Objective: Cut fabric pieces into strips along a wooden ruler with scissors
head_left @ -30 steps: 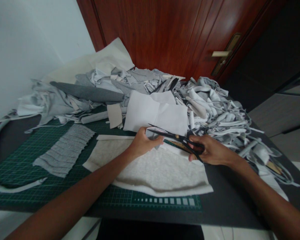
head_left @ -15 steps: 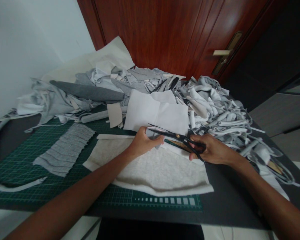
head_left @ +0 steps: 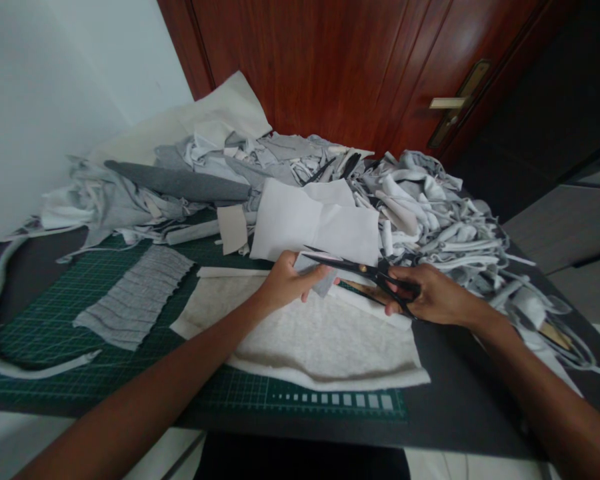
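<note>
Your left hand (head_left: 286, 285) sat near the middle of the table (head_left: 460, 400), fingers pinched on a small grey scrap (head_left: 322, 283), lifted just above the cream fabric (head_left: 320, 343). Your right hand (head_left: 430, 298) came in from the right edge, fingers clenched through the loops of the black scissors (head_left: 369, 272). The blades stood a little apart, tips aimed toward the left edge, lying right across the top of that scrap. Whether the cloth sat between them, I could not tell.

The cream fabric lay flat under both hands, partly on the green cutting mat (head_left: 55, 333), with one corner over the dark table top toward the near right. Just beyond your hands a white sheet (head_left: 300, 223) was spread, touching the heap of grey and white strips (head_left: 430, 220) that ran along the far edge and down the right side. Over on the left half of the mat lay a ribbed grey piece (head_left: 136, 298), well apart from your hands. A dark grey roll (head_left: 180, 183) rested in the heap at the far left, and behind it all stood a red-brown door (head_left: 340, 67).
</note>
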`<state>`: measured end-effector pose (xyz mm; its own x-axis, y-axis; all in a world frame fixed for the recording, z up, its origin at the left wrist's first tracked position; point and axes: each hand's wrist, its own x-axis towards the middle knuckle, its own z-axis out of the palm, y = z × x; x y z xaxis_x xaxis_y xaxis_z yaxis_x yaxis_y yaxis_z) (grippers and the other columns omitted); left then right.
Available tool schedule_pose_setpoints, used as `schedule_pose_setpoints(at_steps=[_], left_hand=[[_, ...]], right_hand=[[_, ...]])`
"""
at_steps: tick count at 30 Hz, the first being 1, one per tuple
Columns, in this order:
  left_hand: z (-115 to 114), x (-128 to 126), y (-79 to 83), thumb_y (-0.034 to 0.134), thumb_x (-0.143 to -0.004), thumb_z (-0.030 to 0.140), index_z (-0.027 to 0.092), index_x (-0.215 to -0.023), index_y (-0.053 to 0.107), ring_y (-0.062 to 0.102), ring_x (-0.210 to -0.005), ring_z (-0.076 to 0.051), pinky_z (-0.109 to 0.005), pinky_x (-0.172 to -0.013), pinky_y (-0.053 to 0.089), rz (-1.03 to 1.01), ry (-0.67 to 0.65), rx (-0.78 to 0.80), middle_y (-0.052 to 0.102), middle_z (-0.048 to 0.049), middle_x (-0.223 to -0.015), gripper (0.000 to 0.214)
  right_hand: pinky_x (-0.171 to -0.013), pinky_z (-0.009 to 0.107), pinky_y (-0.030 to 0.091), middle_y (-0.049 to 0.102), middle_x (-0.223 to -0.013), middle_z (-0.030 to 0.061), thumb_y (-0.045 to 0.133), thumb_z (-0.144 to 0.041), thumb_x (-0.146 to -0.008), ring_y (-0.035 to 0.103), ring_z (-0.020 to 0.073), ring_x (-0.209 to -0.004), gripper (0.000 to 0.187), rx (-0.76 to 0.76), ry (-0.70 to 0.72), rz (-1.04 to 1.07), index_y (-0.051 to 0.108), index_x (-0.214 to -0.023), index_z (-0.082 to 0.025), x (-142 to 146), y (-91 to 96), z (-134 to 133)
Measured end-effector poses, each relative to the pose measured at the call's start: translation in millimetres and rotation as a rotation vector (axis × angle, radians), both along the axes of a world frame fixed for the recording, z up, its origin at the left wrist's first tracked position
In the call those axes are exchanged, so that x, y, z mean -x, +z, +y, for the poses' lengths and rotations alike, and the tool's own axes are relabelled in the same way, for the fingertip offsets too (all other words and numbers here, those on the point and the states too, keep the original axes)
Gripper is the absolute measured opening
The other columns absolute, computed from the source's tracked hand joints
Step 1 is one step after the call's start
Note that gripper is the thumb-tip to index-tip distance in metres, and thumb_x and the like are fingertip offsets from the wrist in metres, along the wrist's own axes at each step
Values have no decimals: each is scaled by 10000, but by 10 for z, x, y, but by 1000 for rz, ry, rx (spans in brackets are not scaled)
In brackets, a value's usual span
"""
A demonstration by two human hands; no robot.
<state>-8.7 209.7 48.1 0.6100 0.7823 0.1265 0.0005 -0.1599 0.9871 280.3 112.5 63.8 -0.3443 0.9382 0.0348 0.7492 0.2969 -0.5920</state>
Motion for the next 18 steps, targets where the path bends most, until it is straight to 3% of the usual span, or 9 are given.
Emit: schedule_pose_setpoints(at_steps=[5, 18], left_hand=[[47, 32, -28, 704, -863, 499, 110, -851, 724, 722, -590, -151, -169, -366, 498, -45, -94, 15, 803, -121, -854, 391], [83, 57, -22, 709, -860, 479, 108, -865, 751, 729, -592, -155, -175, -381, 524, -34, -152, 11, 806, -109, -832, 374]], right_hand=[[-517, 239, 328, 549, -622, -38, 764, -505, -838, 481, 127, -548, 367, 37, -1, 16, 565, -761, -207, 12, 46, -4], [-526, 248, 335, 653, -629, 7, 683, -397, -886, 507, 140, -546, 264, 84, 30, 10, 549, -761, -207, 18, 82, -16]])
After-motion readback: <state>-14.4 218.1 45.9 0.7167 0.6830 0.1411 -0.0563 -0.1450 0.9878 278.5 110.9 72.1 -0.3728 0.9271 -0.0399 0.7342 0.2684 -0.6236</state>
